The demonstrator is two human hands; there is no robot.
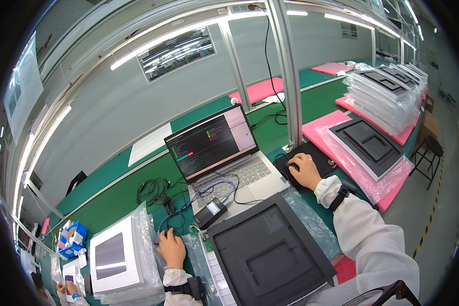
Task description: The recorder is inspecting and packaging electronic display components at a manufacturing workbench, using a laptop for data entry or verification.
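Note:
My right hand (304, 171) rests curled over a dark computer mouse (292, 167) on a black mouse pad (315, 159). My left hand (172, 250) has its fingers bent by the cables, left of the black panel; what lies under its fingertips is too dark to make out. Before me is a large black moulded panel (275, 250) with a raised rectangular outline, tilted over a white part with a green circuit board (208, 245). An open laptop (214, 145) stands behind it, its screen lit. A small black box with a lit display (210, 212) lies on its near left corner, wired by cables.
Bagged white-framed panels (118, 260) are stacked at left, near a blue bin (72, 238). At right, a black panel (367, 145) lies on pink foam (331, 122), with a bagged stack (380, 97) beyond. A metal post (285, 76) rises behind the laptop. Another person's hands (66, 288) show lower left.

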